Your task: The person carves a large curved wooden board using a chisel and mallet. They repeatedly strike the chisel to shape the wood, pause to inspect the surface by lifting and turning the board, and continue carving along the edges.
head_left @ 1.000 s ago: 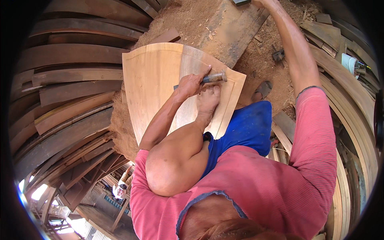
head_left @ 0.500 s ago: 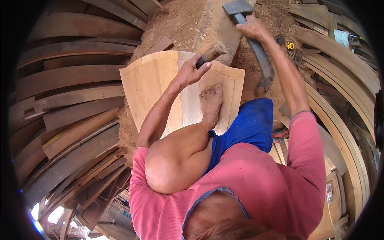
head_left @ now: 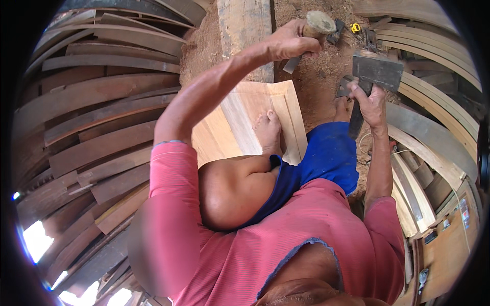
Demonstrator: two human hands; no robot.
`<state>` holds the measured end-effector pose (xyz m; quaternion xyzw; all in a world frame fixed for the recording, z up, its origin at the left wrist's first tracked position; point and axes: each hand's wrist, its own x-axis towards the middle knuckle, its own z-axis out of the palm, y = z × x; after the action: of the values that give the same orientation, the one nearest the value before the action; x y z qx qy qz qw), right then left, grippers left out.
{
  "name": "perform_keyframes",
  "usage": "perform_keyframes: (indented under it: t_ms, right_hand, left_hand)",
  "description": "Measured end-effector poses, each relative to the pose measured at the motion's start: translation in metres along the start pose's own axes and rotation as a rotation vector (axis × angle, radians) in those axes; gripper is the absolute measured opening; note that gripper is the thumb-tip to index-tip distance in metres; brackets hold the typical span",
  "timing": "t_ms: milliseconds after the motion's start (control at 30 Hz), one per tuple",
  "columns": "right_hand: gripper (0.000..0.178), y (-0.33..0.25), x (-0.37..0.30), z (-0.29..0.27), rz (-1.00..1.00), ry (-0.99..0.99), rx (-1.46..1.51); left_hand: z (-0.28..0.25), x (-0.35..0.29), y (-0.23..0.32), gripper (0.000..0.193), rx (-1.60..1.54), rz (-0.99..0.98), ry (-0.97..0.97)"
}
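Note:
Over the sawdust, beyond the panel's far right corner, my left hand (head_left: 295, 42) is closed around a chisel (head_left: 320, 23). Its worn, round handle end points up, and a bit of flat blade shows below the fist. Farther right, my right hand (head_left: 371, 104) grips a mallet (head_left: 376, 70) by its dark handle, close under the blocky grey head. Both tools are in the air, apart from each other. A pale wooden panel (head_left: 217, 133) of joined boards lies in front of me, my bare foot (head_left: 268, 127) resting on it. My left forearm hides its far left part.
A thick, worn plank (head_left: 246, 28) runs away from me over the sawdust. Near the chisel lies a yellow tape measure (head_left: 356, 28). Stacked dark boards (head_left: 102, 104) line the left side, and curved pale strips (head_left: 439, 109) line the right.
My left hand has moved right with the chisel, from above the panel to beyond its corner. The mallet has come right and nearer to my body in my right hand.

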<state>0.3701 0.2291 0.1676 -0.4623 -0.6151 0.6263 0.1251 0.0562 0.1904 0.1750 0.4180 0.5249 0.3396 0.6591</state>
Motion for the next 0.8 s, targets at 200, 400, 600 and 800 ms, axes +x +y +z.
perform_keyframes:
  t_ms: [200, 400, 600, 800]
  right_hand:
    - [0.020, 0.010, -0.017, -0.003, 0.061, 0.243, 0.264]
    - [0.018, 0.005, -0.027, 0.000, 0.002, 0.409, 0.324]
    - [0.016, 0.003, -0.032, -0.015, -0.049, 0.379, 0.287]
    - [0.014, -0.009, -0.037, -0.021, -0.113, 0.453, 0.266]
  left_hand:
    - [0.048, 0.022, -0.010, 0.041, -0.003, -0.136, 0.041]
    - [0.054, 0.028, -0.051, 0.038, 0.101, -0.010, -0.007]
    - [0.063, 0.031, -0.055, 0.035, 0.288, -0.001, -0.003]
    - [0.068, 0.026, -0.063, 0.044, 0.227, 0.047, 0.007]
